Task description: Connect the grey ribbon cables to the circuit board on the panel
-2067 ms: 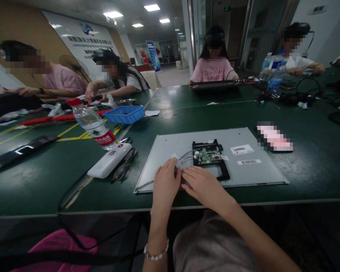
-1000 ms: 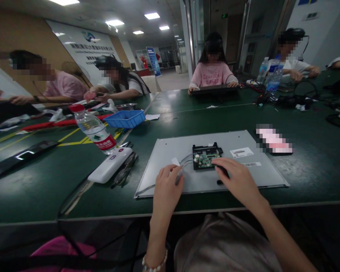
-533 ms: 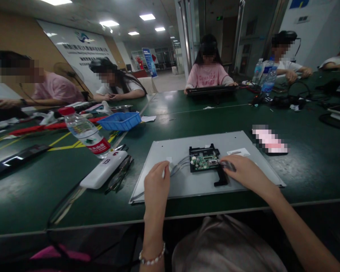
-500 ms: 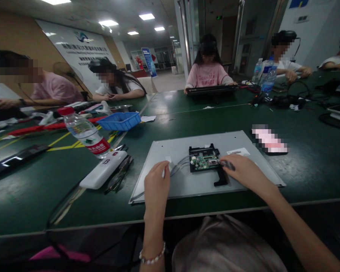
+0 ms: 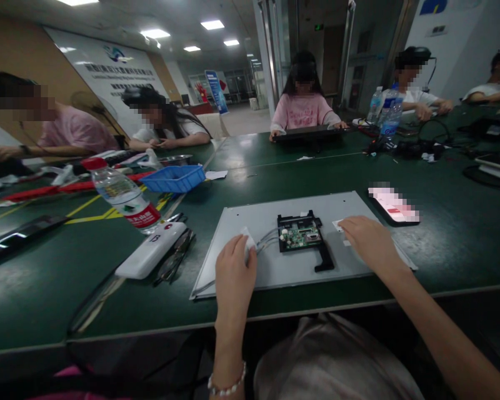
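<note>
A light grey flat panel (image 5: 300, 272) lies on the table before me. On its middle sits a green circuit board (image 5: 300, 236) in a black plastic frame (image 5: 325, 260), with thin grey cables (image 5: 268, 238) running left from it. My left hand (image 5: 235, 272) is over the panel's left part, thumb and fingers closed around a small white piece (image 5: 250, 240) beside the cables. My right hand (image 5: 369, 241) rests at the panel's right side, fingers together and bent down over a white label (image 5: 338, 225). What is under the right fingertips is hidden.
A phone (image 5: 394, 205) lies right of the panel. To the left are a white power bank (image 5: 148, 255), glasses (image 5: 174, 258), a tilted-looking water bottle (image 5: 123, 194) and a blue tray (image 5: 175, 179). Several people sit around the table; one across holds a dark panel (image 5: 312, 133).
My right hand has moved off the board's right edge, right and up to the label. My left hand has turned and shifted slightly right, still at the white piece.
</note>
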Action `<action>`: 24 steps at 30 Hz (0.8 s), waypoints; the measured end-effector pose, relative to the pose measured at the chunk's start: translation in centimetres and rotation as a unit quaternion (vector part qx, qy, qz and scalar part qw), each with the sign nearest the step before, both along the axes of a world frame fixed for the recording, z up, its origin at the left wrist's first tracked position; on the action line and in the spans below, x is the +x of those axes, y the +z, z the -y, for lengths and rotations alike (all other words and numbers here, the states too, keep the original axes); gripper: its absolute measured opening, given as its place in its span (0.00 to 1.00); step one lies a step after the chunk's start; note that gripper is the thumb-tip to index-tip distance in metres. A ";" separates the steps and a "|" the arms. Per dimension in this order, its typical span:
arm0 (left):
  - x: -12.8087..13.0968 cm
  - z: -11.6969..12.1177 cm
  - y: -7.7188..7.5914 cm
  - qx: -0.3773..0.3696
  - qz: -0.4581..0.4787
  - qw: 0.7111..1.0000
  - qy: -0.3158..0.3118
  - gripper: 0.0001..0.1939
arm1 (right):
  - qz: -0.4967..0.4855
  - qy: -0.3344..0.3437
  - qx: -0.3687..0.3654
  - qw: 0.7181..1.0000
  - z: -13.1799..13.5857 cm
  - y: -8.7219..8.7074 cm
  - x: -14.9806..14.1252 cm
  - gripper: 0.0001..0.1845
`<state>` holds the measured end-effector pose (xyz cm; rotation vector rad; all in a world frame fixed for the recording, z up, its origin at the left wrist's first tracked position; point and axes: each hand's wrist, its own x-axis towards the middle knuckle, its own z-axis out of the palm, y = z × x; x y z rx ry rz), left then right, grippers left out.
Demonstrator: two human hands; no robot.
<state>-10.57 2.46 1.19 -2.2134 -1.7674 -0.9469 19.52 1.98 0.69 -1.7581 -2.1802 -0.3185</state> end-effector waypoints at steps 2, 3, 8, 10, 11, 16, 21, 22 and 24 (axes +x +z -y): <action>1.6 0.5 0.0 0.000 -0.008 1.000 -0.021 0.16 | 0.006 -0.012 -0.006 1.000 -0.1 -0.4 0.4 0.13; 2.6 0.8 0.0 -0.007 -0.011 0.999 -0.040 0.16 | 0.006 -0.014 -0.012 1.000 0.0 -0.7 0.6 0.13; 7.7 2.2 -0.3 -0.062 -0.040 0.986 -0.151 0.23 | -0.025 0.003 -0.025 0.999 0.3 -1.1 1.4 0.16; 8.7 2.3 -0.5 -0.080 -0.058 0.983 -0.153 0.25 | -0.042 0.020 -0.033 0.998 0.1 -0.6 1.9 0.16; 9.0 2.3 -0.6 -0.087 -0.066 0.983 -0.150 0.25 | -0.049 0.030 -0.037 0.998 -0.1 -0.1 2.0 0.16; 8.9 2.3 -0.9 -0.096 -0.098 0.981 -0.140 0.26 | -0.061 0.095 -0.041 0.993 -3.3 2.7 0.6 0.16; 8.9 2.4 -0.9 -0.089 -0.111 0.980 -0.136 0.26 | -0.040 0.172 -0.080 0.981 -7.7 3.5 -3.0 0.14; 8.9 2.5 -0.9 -0.088 -0.113 0.980 -0.136 0.26 | -0.033 0.176 -0.089 0.980 -8.4 3.3 -3.6 0.13; 8.9 2.5 -0.9 -0.086 -0.116 0.980 -0.135 0.26 | -0.016 0.174 -0.107 0.979 -9.4 2.7 -4.4 0.12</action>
